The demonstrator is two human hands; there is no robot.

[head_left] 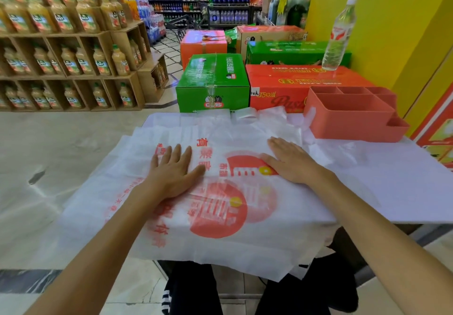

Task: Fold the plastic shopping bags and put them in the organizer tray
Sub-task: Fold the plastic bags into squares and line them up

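A large white plastic shopping bag [220,219] with red print lies spread over a small white table [402,182], its near edge hanging over the front. My left hand [171,170] presses flat on the bag's left part, fingers straight. My right hand [291,160] lies flat on the bag to the right of the red logo. More clear and white bags [264,121] are heaped at the table's far side. The coral organizer tray [350,121] with several compartments stands at the far right corner; none of the visible compartments holds anything.
Green [213,84] and orange [282,86] cartons are stacked just behind the table. A clear water bottle [338,37] stands on the orange carton. Juice shelves [63,44] fill the left. A yellow wall [397,25] rises at the right. My legs are under the table.
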